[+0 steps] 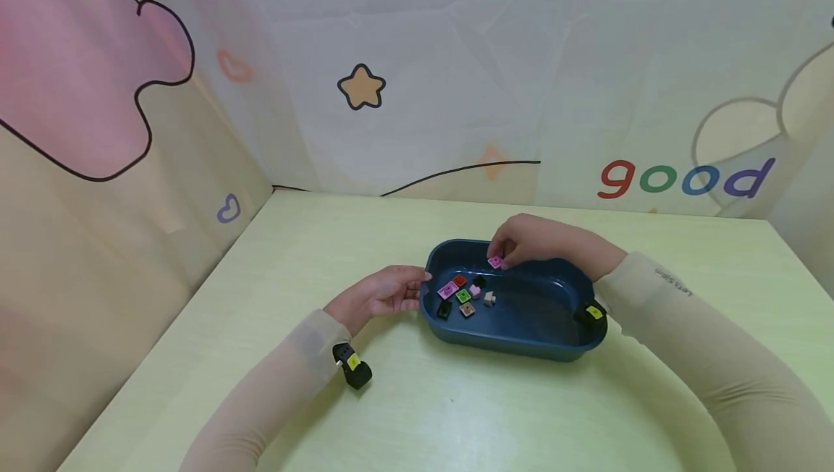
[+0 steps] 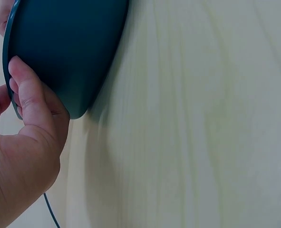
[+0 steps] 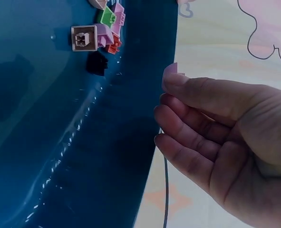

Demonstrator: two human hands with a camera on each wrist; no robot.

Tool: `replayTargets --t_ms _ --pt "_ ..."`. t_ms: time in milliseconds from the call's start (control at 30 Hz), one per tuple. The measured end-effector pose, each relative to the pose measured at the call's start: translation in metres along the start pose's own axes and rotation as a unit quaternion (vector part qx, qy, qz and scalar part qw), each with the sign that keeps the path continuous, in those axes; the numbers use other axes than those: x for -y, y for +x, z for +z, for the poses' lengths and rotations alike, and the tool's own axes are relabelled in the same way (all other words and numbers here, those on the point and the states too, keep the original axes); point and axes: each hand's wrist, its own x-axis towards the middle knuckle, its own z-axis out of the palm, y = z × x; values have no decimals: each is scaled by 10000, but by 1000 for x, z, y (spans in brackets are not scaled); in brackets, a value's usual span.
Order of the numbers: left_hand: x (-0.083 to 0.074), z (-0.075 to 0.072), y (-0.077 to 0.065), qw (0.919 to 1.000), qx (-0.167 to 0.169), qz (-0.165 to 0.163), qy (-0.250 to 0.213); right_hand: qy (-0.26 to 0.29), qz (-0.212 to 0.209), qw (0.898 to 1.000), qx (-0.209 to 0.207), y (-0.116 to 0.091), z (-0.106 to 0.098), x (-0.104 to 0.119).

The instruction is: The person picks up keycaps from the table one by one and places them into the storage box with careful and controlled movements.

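A dark blue oblong basin [image 1: 515, 345] stands on the table, several small coloured blocks gathered towards its left end. My left hand [image 1: 387, 291] grips the basin's left rim; in the left wrist view, the fingers of that hand [image 2: 33, 109] lie on both sides of the edge. Over the far rim, my right hand [image 1: 531, 237] pinches a small pink block [image 1: 495, 262] between thumb and forefinger. The same pink block [image 3: 170, 77] shows in the right wrist view, partly hidden by the thumb. Inside lie a red block [image 1: 460, 280], a green block [image 1: 463, 296] and a tan block [image 1: 467, 310].
The pale table [image 1: 391, 414] spreads around the basin. A printed cloth [image 1: 443, 95] rises behind the table's far edge and along the left side. Black wrist cameras, one on the left sleeve [image 1: 280, 371] and one on the right sleeve [image 1: 704, 334], sit near the basin.
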Motion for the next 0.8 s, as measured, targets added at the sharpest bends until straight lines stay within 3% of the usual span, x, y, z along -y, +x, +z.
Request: replayTargets --t_ms 800 --pt "0 1 0 10000 28 -30 2 -394 166 9983 392 9 21 3"
